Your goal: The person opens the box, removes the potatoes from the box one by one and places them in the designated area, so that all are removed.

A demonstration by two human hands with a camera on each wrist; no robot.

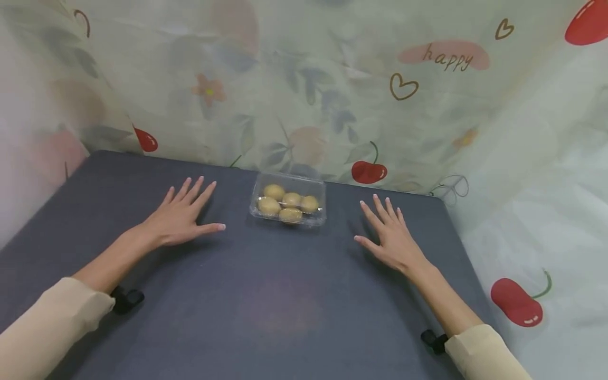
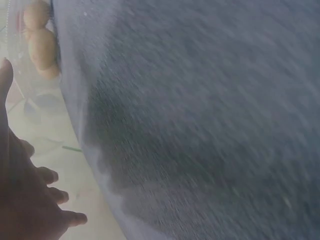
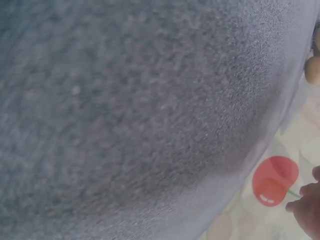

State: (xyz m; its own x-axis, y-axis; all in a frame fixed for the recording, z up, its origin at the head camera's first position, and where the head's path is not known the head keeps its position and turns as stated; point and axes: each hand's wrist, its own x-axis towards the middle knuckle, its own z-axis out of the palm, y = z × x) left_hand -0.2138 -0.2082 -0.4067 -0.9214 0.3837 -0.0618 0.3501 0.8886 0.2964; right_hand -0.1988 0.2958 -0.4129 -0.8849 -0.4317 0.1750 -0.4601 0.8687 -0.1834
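A clear plastic box [image 1: 313, 219] with several round, yellowish-tan items [image 1: 268, 206] inside stands near the back edge of the table, between the two hands. What kind of items they are, I cannot tell. My left hand [image 1: 182, 216] is spread to the left of the box, thumb toward it, holding nothing. To the right of the box my right hand [image 1: 391, 240] is also spread with fingers straight, apart from the box. The left wrist view catches the left hand [image 2: 30, 190] and part of the items [image 2: 42, 47]. In the right wrist view only fingertips of the right hand [image 3: 307, 207] show.
A dark grey cloth-like surface covers the table [image 1: 285, 295]. Behind it hangs a patterned curtain [image 1: 304, 95] with cherries, flowers and hearts, continuing down both sides. A thin looped wire or string [image 1: 451, 186] lies at the back right corner. Black straps with cameras [image 1: 127, 300] sit at the wrists.
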